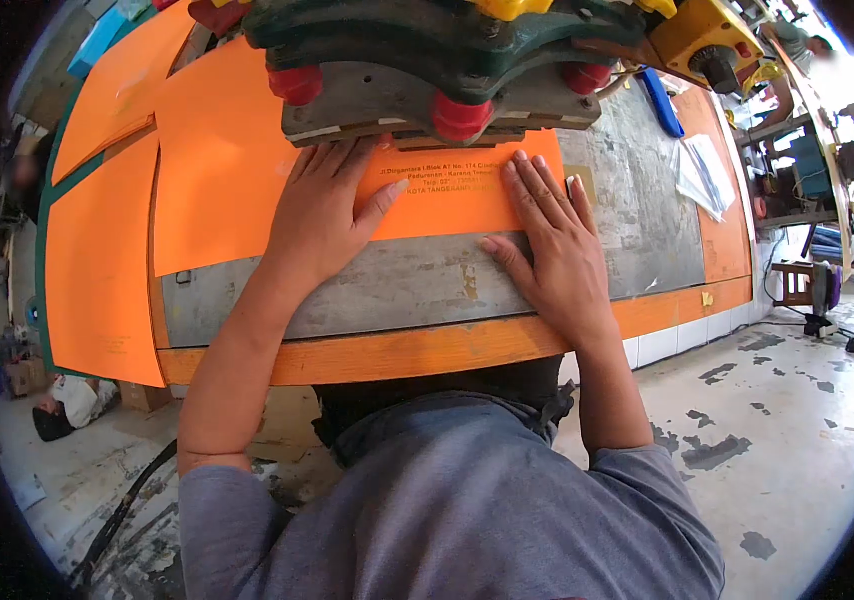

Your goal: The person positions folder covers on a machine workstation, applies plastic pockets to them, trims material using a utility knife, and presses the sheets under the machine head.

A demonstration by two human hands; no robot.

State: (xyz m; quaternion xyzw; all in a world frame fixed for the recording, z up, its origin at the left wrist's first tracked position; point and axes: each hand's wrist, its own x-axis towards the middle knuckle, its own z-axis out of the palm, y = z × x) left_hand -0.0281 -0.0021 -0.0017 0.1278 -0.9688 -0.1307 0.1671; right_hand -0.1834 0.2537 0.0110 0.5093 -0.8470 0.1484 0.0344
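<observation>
A large orange printed sheet lies on the grey metal bed, its upper edge under the head of a dark green press. My left hand rests flat on the sheet, fingers extended toward the press. On the sheet's right end my right hand lies with fingers stretched out and the thumb apart, below the sheet's edge. Dark printed lines of text show between the two hands. Under the press head, the far edge of the sheet is hidden.
Stacked orange sheets lie at the left. A yellow control box with a black knob hangs at the upper right. A blue-handled tool and a clear plastic bag lie on the right. Another person is low at the left.
</observation>
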